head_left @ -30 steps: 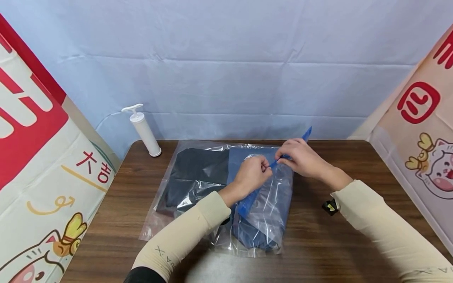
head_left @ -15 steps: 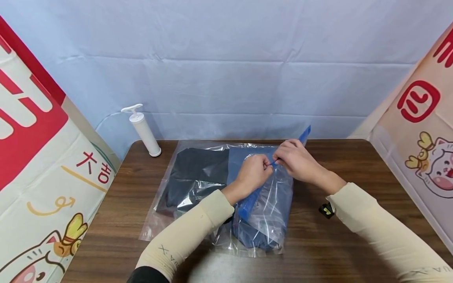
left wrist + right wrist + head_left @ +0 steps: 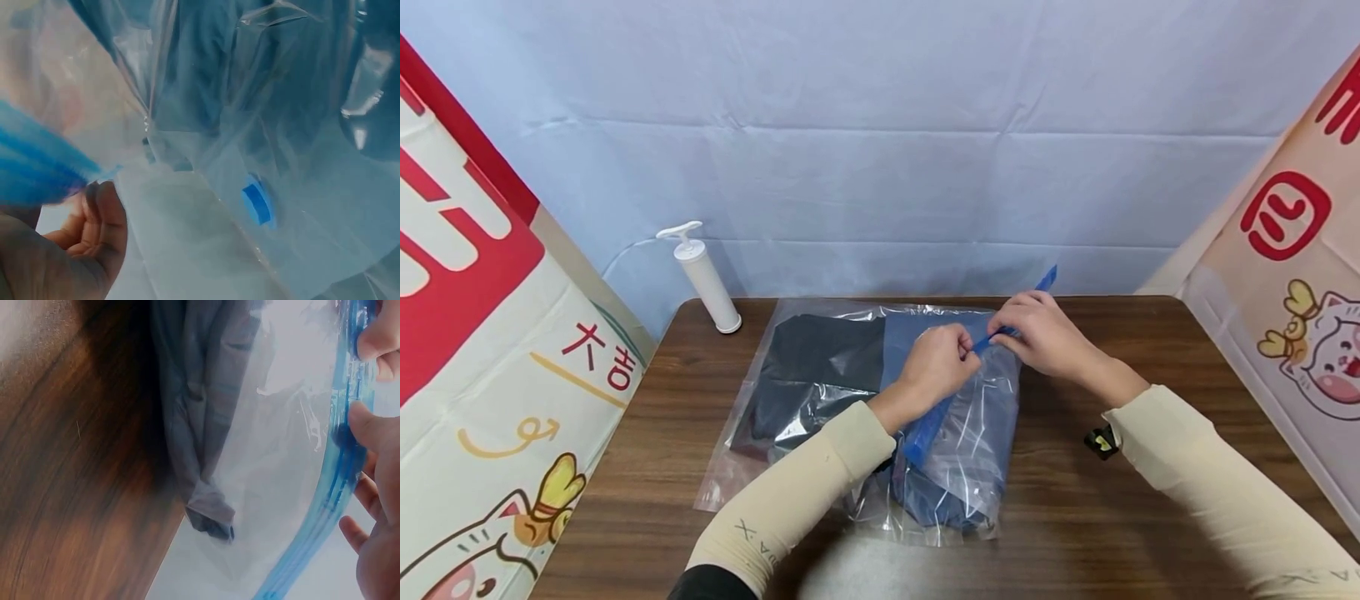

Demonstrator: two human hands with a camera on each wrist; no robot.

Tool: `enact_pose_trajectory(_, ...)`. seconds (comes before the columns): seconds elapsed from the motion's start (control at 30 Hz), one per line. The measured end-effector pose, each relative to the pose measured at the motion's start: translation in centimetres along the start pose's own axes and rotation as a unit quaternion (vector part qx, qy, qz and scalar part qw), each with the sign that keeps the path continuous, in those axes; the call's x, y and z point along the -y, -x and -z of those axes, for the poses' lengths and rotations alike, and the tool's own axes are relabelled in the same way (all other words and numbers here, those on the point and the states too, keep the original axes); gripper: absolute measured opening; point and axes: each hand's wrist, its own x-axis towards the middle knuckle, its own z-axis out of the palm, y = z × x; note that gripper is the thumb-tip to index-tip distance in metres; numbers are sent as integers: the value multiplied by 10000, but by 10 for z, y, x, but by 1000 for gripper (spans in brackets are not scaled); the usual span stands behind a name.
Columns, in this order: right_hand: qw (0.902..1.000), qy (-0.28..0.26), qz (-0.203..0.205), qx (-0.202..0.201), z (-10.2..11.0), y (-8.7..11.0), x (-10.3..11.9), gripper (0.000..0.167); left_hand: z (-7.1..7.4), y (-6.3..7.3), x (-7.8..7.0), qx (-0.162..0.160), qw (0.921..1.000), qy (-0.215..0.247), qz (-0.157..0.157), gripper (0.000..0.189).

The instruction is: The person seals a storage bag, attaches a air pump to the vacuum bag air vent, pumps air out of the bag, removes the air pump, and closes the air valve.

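A clear plastic storage bag lies on the table with a dark garment and a blue garment inside. Its blue zip strip runs slantwise across the bag's right part. My left hand pinches this strip near its middle. Just beyond, my right hand holds the strip between thumb and fingers, and the far end sticks out past it. The right wrist view shows the right thumb pressed on the strip. A blue valve appears on the bag in the left wrist view.
At the table's back left stands a white hand pump with a T-shaped handle. The brown wooden table ends at a pale cloth backdrop. Printed banners flank the table.
My right hand slid slightly towards the left hand, then back out along the zip strip. The left hand stays nearly in place, and the bag hardly moves.
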Motion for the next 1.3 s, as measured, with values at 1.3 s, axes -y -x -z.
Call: enact_pose_trajectory(1.3,9995,262,155,17,2,1,-5,12,-5,-13,-3,134,9997,153,120,1)
